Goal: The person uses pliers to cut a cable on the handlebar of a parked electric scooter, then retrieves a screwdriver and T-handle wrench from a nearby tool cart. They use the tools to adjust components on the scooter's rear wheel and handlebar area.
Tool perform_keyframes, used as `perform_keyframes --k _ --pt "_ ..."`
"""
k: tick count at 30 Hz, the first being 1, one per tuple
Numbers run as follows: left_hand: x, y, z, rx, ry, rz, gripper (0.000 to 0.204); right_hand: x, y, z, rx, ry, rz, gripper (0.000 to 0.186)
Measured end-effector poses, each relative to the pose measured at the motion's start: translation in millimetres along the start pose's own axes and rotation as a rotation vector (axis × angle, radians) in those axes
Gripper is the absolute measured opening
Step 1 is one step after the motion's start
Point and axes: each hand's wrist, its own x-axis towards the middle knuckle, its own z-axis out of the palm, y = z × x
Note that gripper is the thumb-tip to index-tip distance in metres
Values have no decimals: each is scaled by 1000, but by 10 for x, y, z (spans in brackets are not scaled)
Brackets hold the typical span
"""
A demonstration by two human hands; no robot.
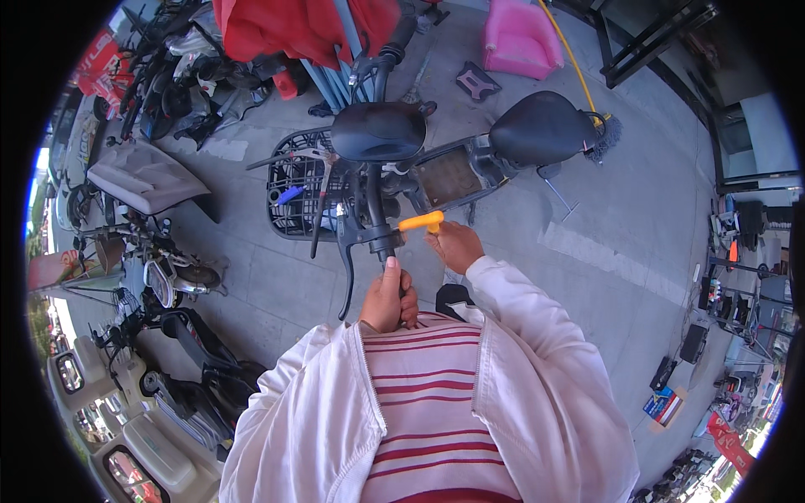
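My left hand (pixel 383 299) is closed round the near handlebar grip (pixel 391 255) of an electric scooter, its thumb pointing along the bar. Beside that grip, a black brake lever (pixel 346 281) sticks out toward me. My right hand (pixel 458 246) is closed on a bright orange tool (pixel 421 221), whose bar-shaped end reaches left to the handlebar by the lever clamp. My fingers hide the tool's lower part, so its exact kind is unclear. Above the handlebar, a black rounded cover (pixel 379 132) hides part of the steering column.
The scooter's wire basket (pixel 289 220) holds a blue item (pixel 290 194) and tools. Its black seat (pixel 541 127) lies to the right. A grey panel (pixel 151 178) and parked scooters stand left. Beyond are a pink armchair (pixel 521 40) and a yellow-handled mop (pixel 602 138).
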Motion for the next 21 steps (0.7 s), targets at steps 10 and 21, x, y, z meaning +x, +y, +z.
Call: perform_keyframes --k 10,21 --pt "-12 23 -49 7 -45 11 53 1060 135 -326 1266 179 206 30" --pt "2 13 -86 -64 -54 -6 51 1026 -341 -831 1463 82 357 14"
